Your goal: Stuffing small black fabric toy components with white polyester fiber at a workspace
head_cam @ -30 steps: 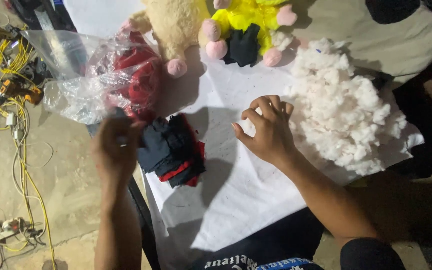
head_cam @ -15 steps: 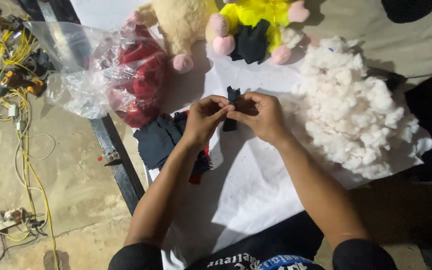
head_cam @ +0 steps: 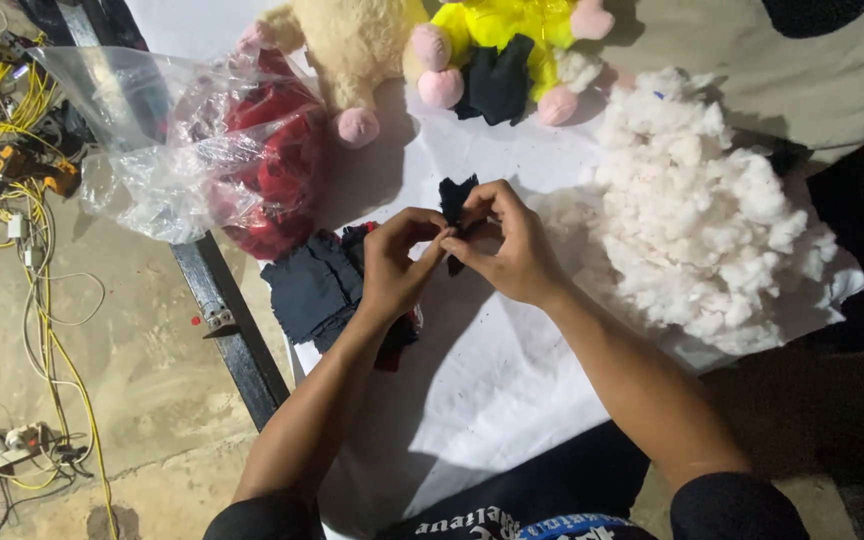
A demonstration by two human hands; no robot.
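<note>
Diff vs half a second ago: both hands were already together on the small dark fabric piece (head_cam: 457,200) then, and they're at the same spot now; a second ago they were apart, left hovering over the dark cloth pile, right flat on the sheet beside the stuffing. View has dropped slightly, otherwise the layout is unchanged

Left hand (head_cam: 392,265) and right hand (head_cam: 512,245) meet over the white sheet (head_cam: 512,400), fingertips pinched tight on the fabric piece from both sides. The piece sits between the hands, held just above the sheet, near the middle of the table. Its long axis runs roughly up-down in view: the ragged upper end pokes out above the fingers, pointing away from the person toward the toys; the lower end shows below the right thumb

Around it:
- pile of dark and red cloth (head_cam: 322,290) under and beside the left wrist
- heap of white stuffing (head_cam: 702,220) just right of the right hand
- clear plastic bag with red fabric (head_cam: 242,160) at far left of table
- beige plush toy (head_cam: 352,50) and yellow plush toy (head_cam: 512,40) at the far edge
- yellow cables (head_cam: 22,200) on the floor, left
</note>
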